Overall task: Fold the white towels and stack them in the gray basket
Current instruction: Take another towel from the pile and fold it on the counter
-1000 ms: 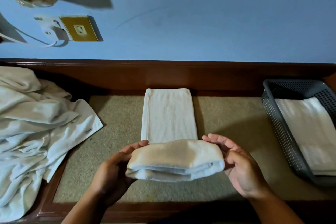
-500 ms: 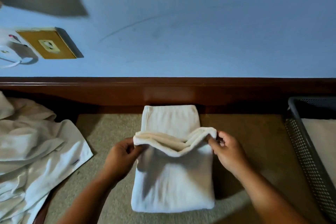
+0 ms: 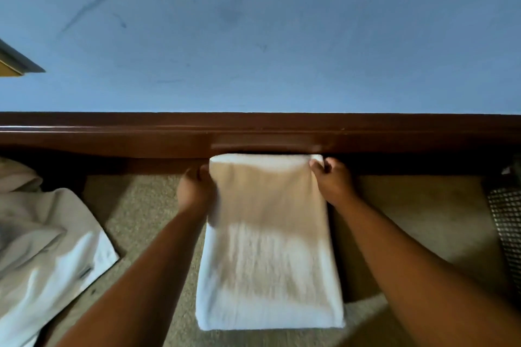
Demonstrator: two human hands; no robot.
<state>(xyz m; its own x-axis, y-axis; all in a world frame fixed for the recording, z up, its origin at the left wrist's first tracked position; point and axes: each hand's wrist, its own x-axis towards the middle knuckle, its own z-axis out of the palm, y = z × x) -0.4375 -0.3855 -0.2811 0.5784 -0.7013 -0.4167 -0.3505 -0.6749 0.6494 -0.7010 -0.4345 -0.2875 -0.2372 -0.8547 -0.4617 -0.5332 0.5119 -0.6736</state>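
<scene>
Both hands grasp the folded towel [image 3: 267, 248] at its far end: the left hand [image 3: 194, 191] curls round the far-left corner, and the right hand [image 3: 332, 183] pinches the far-right corner with bent fingers. That end lies at the tabletop's [image 3: 141, 205] far edge, right against the dark wooden rail [image 3: 112, 135]. The towel's long axis runs from the near edge straight to the far one, and it lies flat between the forearms. The gray basket [image 3: 504, 220] shows only as a strip of mesh at the right edge, so the right hand is nearer it and any carry probably goes sideways, across the long axis. A heap of unfolded towels [image 3: 42, 248] sits at the left edge, well apart.
</scene>
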